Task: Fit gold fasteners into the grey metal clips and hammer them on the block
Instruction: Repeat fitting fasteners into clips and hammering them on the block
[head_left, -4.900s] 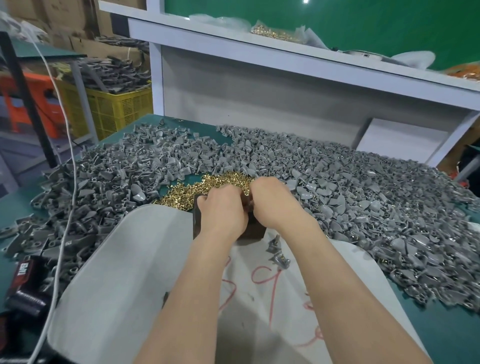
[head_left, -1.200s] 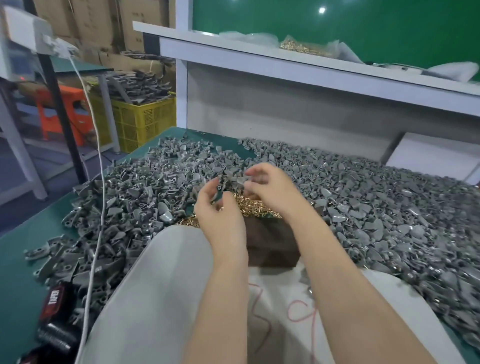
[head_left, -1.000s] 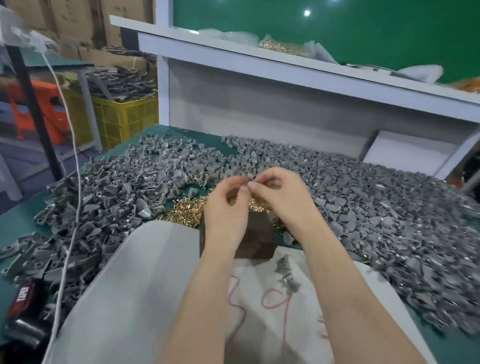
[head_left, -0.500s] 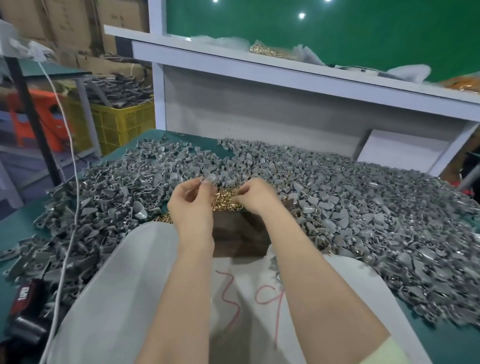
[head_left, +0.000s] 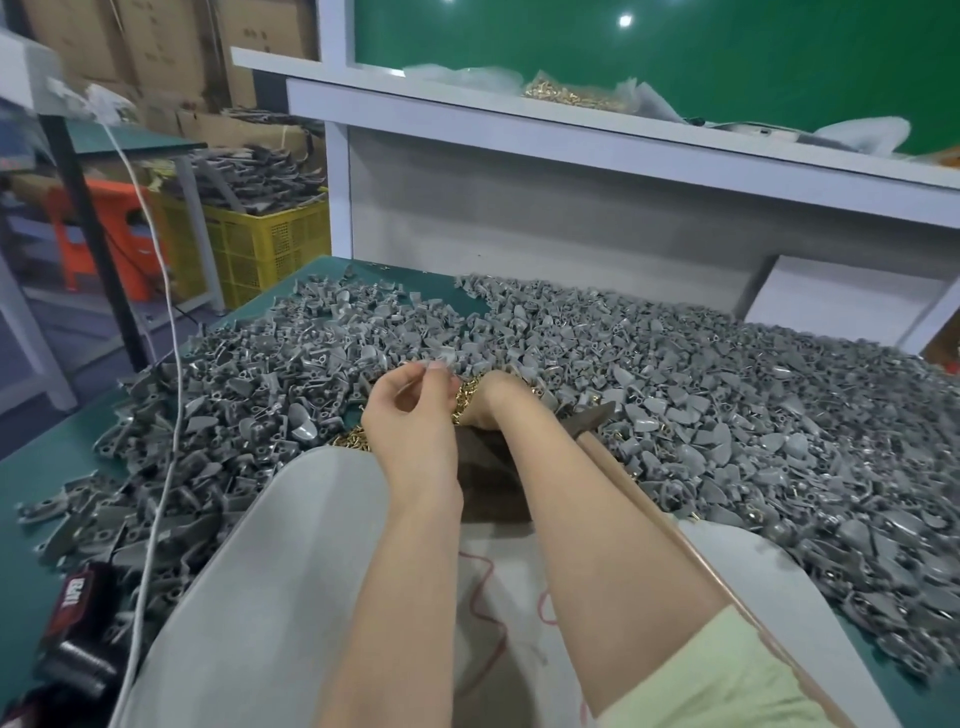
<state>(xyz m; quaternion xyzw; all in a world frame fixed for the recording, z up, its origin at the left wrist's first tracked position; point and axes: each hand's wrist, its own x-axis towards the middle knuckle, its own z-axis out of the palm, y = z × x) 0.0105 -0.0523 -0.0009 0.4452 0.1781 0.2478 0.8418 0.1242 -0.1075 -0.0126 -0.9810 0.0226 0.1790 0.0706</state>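
Observation:
My left hand (head_left: 410, 415) is raised over the dark block (head_left: 488, 473), and its thumb and forefinger pinch a small grey clip (head_left: 435, 365). My right hand (head_left: 496, 397) is bent down just right of it, fingertips buried in the pile of gold fasteners (head_left: 466, 397) and hidden. Loose grey clips (head_left: 675, 395) cover the green table all around. A hammer lies under my right forearm, its head (head_left: 589, 422) beside the block and its wooden handle (head_left: 654, 512) running toward the lower right.
A white sack (head_left: 280, 561) with red marks lies in front of the block. A white cable (head_left: 166, 415) hangs at the left over a black-and-red tool (head_left: 78, 623). Behind stands a white shelf (head_left: 519, 114) with bagged fasteners, and a yellow crate (head_left: 265, 244) at far left.
Half a second ago both hands were over the fastener pile with a clip at my left fingertips. Now my right hand has dipped lower into the gold fasteners, and the hammer shows beside my arm.

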